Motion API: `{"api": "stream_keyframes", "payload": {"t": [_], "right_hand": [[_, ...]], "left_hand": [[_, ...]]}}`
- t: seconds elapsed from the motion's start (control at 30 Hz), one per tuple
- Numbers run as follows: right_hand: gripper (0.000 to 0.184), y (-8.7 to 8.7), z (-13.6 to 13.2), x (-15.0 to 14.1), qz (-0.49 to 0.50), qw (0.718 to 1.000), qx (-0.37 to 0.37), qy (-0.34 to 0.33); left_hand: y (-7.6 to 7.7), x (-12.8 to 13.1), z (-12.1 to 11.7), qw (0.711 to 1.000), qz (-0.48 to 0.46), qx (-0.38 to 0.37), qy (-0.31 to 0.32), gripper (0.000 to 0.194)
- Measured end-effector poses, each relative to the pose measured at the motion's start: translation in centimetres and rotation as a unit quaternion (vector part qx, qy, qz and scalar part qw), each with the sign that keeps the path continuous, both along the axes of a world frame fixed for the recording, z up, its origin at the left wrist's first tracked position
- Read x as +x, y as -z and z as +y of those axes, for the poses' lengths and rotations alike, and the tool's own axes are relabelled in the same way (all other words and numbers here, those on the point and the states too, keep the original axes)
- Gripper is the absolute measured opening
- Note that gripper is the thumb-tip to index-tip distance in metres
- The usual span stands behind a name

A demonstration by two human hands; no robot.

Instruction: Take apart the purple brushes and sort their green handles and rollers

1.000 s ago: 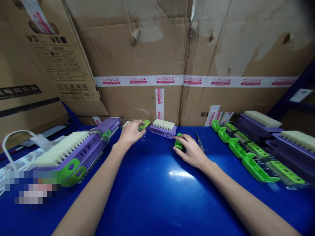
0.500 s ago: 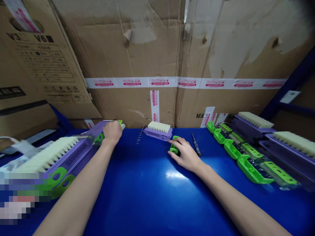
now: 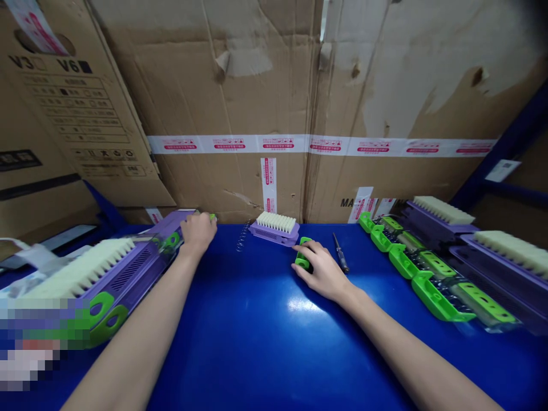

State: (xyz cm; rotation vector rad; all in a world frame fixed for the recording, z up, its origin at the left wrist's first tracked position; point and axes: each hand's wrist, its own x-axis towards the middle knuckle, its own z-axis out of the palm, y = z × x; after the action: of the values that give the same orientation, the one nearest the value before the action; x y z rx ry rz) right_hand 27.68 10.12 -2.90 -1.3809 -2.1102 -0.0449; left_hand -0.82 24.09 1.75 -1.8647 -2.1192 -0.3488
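My left hand (image 3: 198,233) is at the far left of the table, fingers curled down over a purple-and-green scrubbing brush (image 3: 174,218); its fingertips are hidden. My right hand (image 3: 321,268) has its fingers and thumb around a green plastic piece (image 3: 302,261) on the table. Just behind that piece sits a purple brush part (image 3: 274,229) with cream bristles facing up. A metal coil spring (image 3: 242,237) lies left of the brush part. To the right of my right hand rests a screwdriver (image 3: 341,252).
More purple brushes (image 3: 124,274) line the left side. On the right stand a row of green plastic pieces (image 3: 402,262), clear parts with green tops (image 3: 486,299) and purple brush parts (image 3: 509,251). Cardboard (image 3: 240,103) walls the back of the blue table (image 3: 257,342).
My left hand has shifted slightly to the right, covering the pale bit that showed beside it. My right hand stays on the green plastic piece.
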Motion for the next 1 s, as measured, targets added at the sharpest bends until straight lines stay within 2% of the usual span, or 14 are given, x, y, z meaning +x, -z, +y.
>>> {"api": "stream_keyframes", "payload": {"t": [0.1, 0.2, 0.3, 0.43, 0.53, 0.77, 1.0], "right_hand": [[0.035, 0.0, 0.0, 0.0, 0.002, 1.0, 0.004, 0.0], [0.036, -0.1, -0.1, -0.1, 0.001, 1.0, 0.008, 0.008], [0.035, -0.2, -0.2, -0.2, -0.001, 1.0, 0.015, 0.015], [0.034, -0.2, -0.3, -0.3, 0.0, 1.0, 0.025, 0.013], [0.034, -0.2, -0.4, -0.3, 0.003, 1.0, 0.029, 0.012], [0.034, -0.1, -0.4, -0.3, 0.001, 0.999, 0.031, 0.016], [0.033, 0.0, -0.3, -0.3, 0.008, 0.999, 0.035, 0.017]], "left_hand": [[0.1, 1.1, -1.0, 0.998, 0.02, 0.04, 0.034, 0.042], [0.1, 2.5, -2.0, 0.994, 0.027, 0.031, 0.097, 0.041], [-0.1, 3.9, -3.0, 0.989, -0.002, -0.025, 0.149, 0.045], [0.1, 5.1, -3.9, 0.977, -0.033, -0.131, 0.167, 0.048], [0.4, 5.1, -4.0, 0.976, -0.013, -0.152, 0.153, 0.039], [1.3, 2.5, -3.0, 0.99, 0.038, -0.103, 0.085, 0.038], [1.7, 0.8, -2.3, 0.995, 0.044, -0.082, 0.043, 0.036]]}}
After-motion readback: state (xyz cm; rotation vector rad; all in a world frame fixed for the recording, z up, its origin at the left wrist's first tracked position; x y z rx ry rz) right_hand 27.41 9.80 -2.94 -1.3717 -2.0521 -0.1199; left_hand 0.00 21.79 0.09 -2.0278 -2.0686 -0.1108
